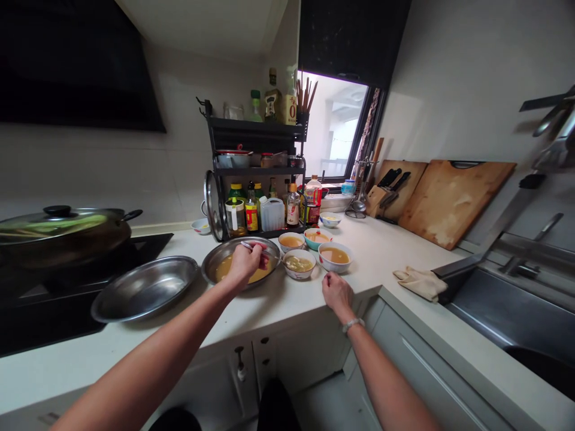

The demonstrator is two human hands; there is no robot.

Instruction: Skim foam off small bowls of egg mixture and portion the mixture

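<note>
The spoon [283, 262] is gripped by the fingers of the left hand [246, 263], its end held at the near small bowl [300, 276], right of the basin [215, 254]. By the worktop [372, 251] edge, the right hand's [338, 290] fingers are curled closed. Ladling appears underway; steady tipping seems called for.

Pale walls [179, 167] enclose a kitchen corner, and bright daylight comes through a dark-framed window [345, 134] with a black panel [353, 36] across its upper part. A white-topped table [381, 251] turns the corner above light grey cabinets [413, 323], with a metal sink [489, 311] set in its right arm. A black tiered rack [260, 171] stands by the window. The floor [317, 410] looks pale grey.
</note>
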